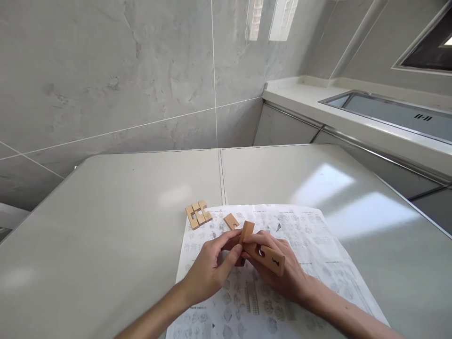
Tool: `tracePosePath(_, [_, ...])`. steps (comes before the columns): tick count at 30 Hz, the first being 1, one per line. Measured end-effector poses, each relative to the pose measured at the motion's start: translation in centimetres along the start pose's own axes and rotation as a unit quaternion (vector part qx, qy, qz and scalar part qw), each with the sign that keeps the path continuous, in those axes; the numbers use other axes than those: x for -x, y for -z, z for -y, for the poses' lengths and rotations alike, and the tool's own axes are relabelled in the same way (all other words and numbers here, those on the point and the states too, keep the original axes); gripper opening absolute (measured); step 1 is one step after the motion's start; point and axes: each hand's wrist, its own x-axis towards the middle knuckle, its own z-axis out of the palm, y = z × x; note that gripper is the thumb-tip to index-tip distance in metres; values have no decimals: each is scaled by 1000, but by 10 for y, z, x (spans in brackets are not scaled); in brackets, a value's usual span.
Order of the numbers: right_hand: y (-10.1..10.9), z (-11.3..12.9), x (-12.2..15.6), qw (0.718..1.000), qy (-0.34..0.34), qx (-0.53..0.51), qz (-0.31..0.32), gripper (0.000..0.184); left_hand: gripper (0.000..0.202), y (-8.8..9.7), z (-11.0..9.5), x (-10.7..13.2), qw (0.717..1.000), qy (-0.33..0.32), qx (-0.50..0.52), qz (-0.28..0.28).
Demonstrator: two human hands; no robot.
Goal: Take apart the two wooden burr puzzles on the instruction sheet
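Both hands meet over a printed instruction sheet on a grey table. My left hand pinches an upright wooden puzzle piece between thumb and fingers. My right hand grips a longer notched wooden bar that crosses the upright piece. A small loose wooden piece lies on the sheet just beyond the hands. Three notched wooden bars lie side by side at the sheet's far left corner.
The grey table has a seam down its middle and stands against a grey tiled wall. To the right a white counter holds a steel sink.
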Motion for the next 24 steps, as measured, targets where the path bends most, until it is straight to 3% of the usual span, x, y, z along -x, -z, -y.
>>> tracePosePath(4, [1, 3, 2, 999, -3, -32, 23, 11, 37, -1, -2, -1, 999, 2, -29, 19])
tracePosePath(13, [4, 6, 7, 999, 30, -23, 22, 15, 40, -1, -1, 4, 996, 8, -68, 60])
tracePosePath(24, [8, 10, -3, 996, 80, -8, 40, 12, 50, 3, 6, 3, 985, -52, -165, -5])
